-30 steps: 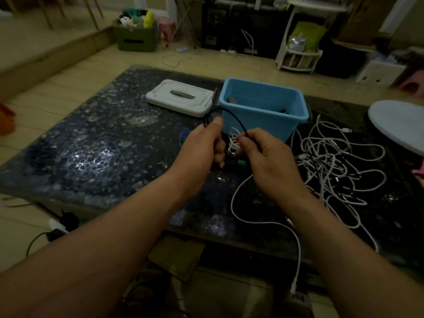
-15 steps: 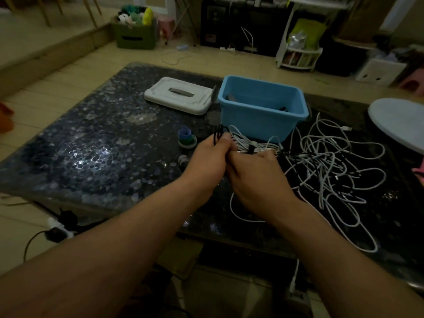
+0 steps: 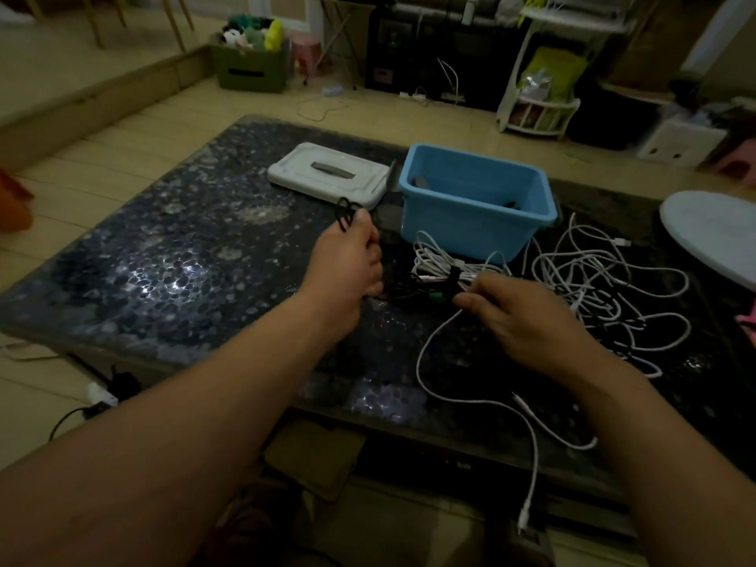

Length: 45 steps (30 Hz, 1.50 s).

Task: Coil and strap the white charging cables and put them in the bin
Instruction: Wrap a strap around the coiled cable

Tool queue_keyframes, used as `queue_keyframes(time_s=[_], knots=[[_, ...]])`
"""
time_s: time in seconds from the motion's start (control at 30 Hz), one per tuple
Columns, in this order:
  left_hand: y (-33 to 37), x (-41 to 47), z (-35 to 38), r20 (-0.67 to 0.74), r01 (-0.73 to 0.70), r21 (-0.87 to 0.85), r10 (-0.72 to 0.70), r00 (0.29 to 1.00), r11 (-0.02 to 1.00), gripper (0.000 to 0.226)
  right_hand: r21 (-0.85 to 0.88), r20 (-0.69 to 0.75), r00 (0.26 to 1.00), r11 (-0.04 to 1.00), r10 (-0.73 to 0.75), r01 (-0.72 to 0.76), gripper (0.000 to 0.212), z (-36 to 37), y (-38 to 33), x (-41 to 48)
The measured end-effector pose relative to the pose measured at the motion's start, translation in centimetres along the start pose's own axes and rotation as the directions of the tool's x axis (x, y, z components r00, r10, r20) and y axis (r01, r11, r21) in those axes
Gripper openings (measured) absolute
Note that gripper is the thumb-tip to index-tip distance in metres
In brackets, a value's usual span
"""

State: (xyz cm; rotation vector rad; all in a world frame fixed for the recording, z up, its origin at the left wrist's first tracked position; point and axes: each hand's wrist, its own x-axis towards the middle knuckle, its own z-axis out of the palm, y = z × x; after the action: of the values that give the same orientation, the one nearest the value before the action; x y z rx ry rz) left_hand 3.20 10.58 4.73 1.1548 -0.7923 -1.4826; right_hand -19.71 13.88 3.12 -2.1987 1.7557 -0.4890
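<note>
Right hand pinches a loose white cable that trails off the bench edge. Left hand grips black straps. Strapped coil lies between the hands, just beyond the fingertips. Blue bin sits behind it, and a cable tangle lies right of the right hand.

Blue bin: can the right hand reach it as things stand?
Probably yes. The blue bin stands open just beyond the right hand, with only the strapped cable bundle lying between them. It pinches a white cable.
</note>
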Motion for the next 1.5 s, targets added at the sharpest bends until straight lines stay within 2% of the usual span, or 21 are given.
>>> queue_keyframes(time_s=[0.1, 0.27, 0.43, 0.53, 0.6, 0.73, 0.83, 0.93, 1.03, 1.13, 1.3, 1.4, 1.5], knots=[[-0.6, -0.7, 0.4, 0.099, -0.013, 0.198, -0.006, 0.995, 0.980, 0.027, 0.041, -0.014, 1.000, 0.999, 0.019, -0.019, 0.017, -0.5, -0.1, 0.1], [-0.7, -1.0, 0.9, 0.160, -0.081, 0.431, 0.013, 0.987, 0.899, 0.024, -0.015, -0.223, 0.967, 0.991, 0.126, -0.132, 0.037, -0.9, 0.8, 0.2], [-2.0, -1.7, 1.8, 0.354, -0.129, 0.493, -0.063, 0.933, 0.860, 0.022, 0.059, -0.248, 0.968, 0.998, 0.032, -0.018, 0.028, -0.8, -0.3, 0.4], [-2.6, -1.8, 2.1, 0.480, -0.242, 0.580, -0.086, 0.873, 0.778, 0.017, 0.111, -0.266, 0.963, 0.994, 0.039, -0.009, 0.024, -0.8, -0.5, 0.5], [-2.9, -1.7, 2.1, 0.512, -0.294, 0.603, -0.077, 0.856, 0.741, 0.022, 0.147, -0.258, 0.966, 0.989, 0.027, 0.012, 0.021, -0.9, -0.6, 0.5], [-3.3, -2.1, 2.6, 0.506, -0.302, 0.580, -0.044, 0.861, 0.756, 0.025, 0.174, -0.233, 0.972, 0.983, -0.010, 0.051, 0.021, -0.9, -0.7, 0.3], [-3.2, -1.9, 2.9, 0.420, -0.155, 0.443, -0.051, 0.906, 0.883, 0.024, 0.164, -0.220, 0.975, 0.986, -0.005, 0.042, 0.026, -1.2, -0.4, 0.1], [-2.0, -0.7, 2.2, 0.265, 0.000, 0.246, -0.067, 0.962, 0.969, 0.021, 0.176, -0.226, 0.973, 0.984, 0.045, -0.005, 0.026, -2.4, 0.6, 0.0], [-1.5, 0.3, 1.4, 0.166, 0.045, 0.097, -0.060, 0.984, 0.994, 0.031, 0.238, -0.283, 0.948, 0.968, 0.148, -0.080, 0.021, -3.0, 1.8, 0.1], [-2.4, -0.3, 1.8, 0.139, 0.096, 0.067, -0.105, 0.985, 0.993, 0.039, 0.322, -0.326, 0.927, 0.944, 0.187, -0.077, 0.018, -1.7, 0.3, 0.2], [-2.5, -0.9, 2.7, 0.077, 0.183, -0.020, -0.181, 0.981, 0.983, 0.044, 0.286, -0.259, 0.965, 0.957, 0.025, 0.052, 0.007, 1.0, -3.0, -0.6], [-2.4, -0.9, 2.5, 0.096, 0.196, -0.015, -0.194, 0.976, 0.980, 0.034, 0.199, -0.195, 0.977, 0.973, -0.082, 0.121, 0.003, 1.8, -3.3, -0.9], [-2.4, -1.0, 2.6, 0.077, 0.220, -0.016, -0.219, 0.973, 0.975, 0.023, 0.164, -0.179, 0.980, 0.980, -0.086, 0.116, 0.003, 2.0, -3.4, -0.8]])
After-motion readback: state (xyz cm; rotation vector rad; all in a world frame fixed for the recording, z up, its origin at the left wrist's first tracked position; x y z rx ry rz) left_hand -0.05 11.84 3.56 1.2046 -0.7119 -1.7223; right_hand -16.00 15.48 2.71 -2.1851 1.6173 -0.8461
